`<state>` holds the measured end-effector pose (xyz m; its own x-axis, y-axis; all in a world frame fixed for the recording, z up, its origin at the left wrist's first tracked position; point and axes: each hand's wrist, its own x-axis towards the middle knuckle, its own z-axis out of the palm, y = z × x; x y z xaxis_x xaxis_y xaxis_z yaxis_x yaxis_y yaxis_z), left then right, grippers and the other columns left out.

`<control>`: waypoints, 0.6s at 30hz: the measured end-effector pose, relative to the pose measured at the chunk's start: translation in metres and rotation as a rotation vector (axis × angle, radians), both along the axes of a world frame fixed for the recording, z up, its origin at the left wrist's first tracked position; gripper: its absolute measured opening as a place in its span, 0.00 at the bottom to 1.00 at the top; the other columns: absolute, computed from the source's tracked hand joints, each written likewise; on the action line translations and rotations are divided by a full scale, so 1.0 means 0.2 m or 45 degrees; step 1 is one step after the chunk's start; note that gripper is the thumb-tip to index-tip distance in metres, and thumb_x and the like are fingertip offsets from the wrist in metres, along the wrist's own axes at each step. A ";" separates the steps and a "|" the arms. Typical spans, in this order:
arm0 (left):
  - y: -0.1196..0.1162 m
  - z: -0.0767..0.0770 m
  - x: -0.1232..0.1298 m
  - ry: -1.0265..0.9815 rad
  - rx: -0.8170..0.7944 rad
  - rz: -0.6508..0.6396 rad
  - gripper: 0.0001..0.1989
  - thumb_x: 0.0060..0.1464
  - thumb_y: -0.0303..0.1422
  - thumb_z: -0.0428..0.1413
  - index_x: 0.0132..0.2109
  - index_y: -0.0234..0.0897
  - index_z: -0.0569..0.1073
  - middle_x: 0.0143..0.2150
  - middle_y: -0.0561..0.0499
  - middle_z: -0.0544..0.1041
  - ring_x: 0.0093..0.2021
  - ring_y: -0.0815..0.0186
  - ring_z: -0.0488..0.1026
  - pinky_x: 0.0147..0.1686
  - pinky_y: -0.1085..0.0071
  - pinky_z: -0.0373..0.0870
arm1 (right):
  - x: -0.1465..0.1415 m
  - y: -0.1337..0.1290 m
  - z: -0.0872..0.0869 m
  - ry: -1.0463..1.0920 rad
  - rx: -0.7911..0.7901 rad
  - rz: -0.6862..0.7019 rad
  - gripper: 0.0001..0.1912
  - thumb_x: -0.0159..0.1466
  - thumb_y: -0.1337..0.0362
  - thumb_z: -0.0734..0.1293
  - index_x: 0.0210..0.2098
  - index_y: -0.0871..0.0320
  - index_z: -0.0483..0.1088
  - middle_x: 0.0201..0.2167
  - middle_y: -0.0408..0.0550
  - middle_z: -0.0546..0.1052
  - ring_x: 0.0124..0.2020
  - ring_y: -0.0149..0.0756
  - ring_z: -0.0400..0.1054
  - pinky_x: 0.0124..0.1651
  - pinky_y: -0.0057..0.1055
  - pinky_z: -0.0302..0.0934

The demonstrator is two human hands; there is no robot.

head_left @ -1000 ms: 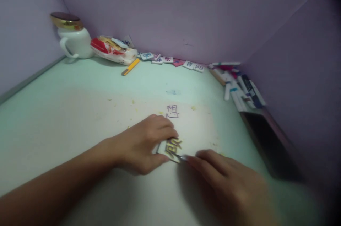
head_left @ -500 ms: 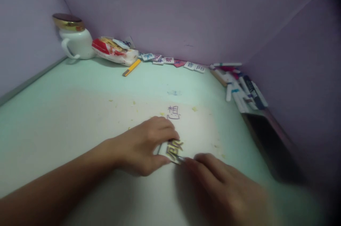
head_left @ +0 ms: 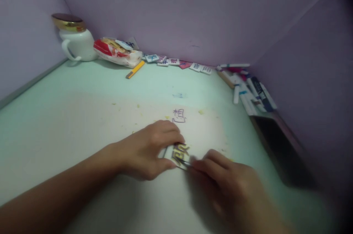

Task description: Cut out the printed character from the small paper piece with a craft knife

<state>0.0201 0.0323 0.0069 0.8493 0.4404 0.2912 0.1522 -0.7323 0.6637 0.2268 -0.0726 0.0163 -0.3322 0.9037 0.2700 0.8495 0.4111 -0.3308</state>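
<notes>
My left hand (head_left: 156, 147) pins a small white block (head_left: 168, 153) against the table, thumb on the near side and fingers on the far side. The block's top bears a character in yellow with dark outlines. Pinched in my right hand (head_left: 228, 182) is a slim metal-tipped carving tool (head_left: 185, 162). Its tip touches the near part of the yellow character. My right fingers hide the tool's handle, so its exact kind does not show. Just beyond the block, a handwritten character (head_left: 178, 115) in purple marks the pale work surface.
Yellow crumbs (head_left: 200, 112) dot the surface. Along the back wall stand a white mug (head_left: 82, 44) with a gold-rimmed lid, a red-and-white packet (head_left: 117, 52), a yellow cutter (head_left: 135, 70) and several character tiles (head_left: 173, 61). Markers (head_left: 246, 98) and a dark phone-like slab (head_left: 281, 149) lie at right.
My right hand has shifted and turned slightly, with the tool tip still on the block. My left hand keeps its hold. The whole view has slid a little.
</notes>
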 end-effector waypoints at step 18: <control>0.00 0.00 0.00 0.003 0.006 0.033 0.16 0.49 0.27 0.60 0.47 0.34 0.72 0.45 0.42 0.73 0.46 0.57 0.70 0.49 0.60 0.69 | -0.01 -0.07 0.00 -0.100 0.157 -0.112 0.14 0.62 0.70 0.58 0.30 0.55 0.75 0.21 0.42 0.73 0.13 0.29 0.66 0.15 0.27 0.53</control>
